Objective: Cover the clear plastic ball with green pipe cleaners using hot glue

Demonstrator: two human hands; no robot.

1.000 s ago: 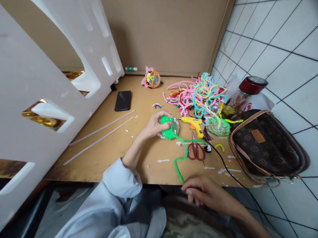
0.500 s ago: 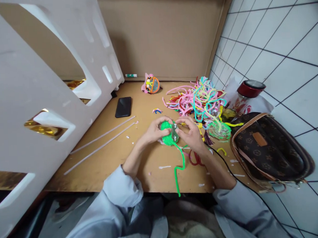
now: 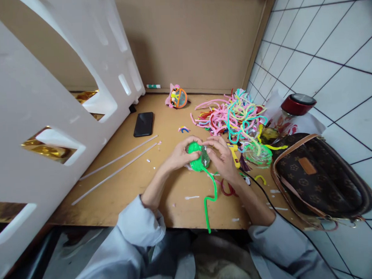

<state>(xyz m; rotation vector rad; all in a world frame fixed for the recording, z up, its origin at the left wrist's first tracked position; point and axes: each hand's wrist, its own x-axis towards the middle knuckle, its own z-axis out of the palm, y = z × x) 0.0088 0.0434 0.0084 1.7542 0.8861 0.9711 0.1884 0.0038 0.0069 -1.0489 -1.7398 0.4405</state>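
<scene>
My left hand grips a clear, rounded plastic piece wound with bright green pipe cleaner, its thumb pressed across the green coils. The loose tail of the pipe cleaner hangs down in a bend to the table's front edge. At the piece's right rim is my right hand, fingers bent and fingertips against the upper edge. Just beyond that hand lies a yellow glue gun, partly hidden, with a black cord running under the forearm. Red-handled scissors lie partly covered by the right wrist.
A tangled heap of coloured pipe cleaners lies at the back right, beside another green-wrapped piece. A red-lidded jar and a brown bag stand along the tiled wall. Left are a phone, two white sticks and a white plastic panel.
My right hand's fingers have shifted slightly upward along the piece's rim, showing more of the glue gun. The left hand keeps its grip. The view has turned a little.
</scene>
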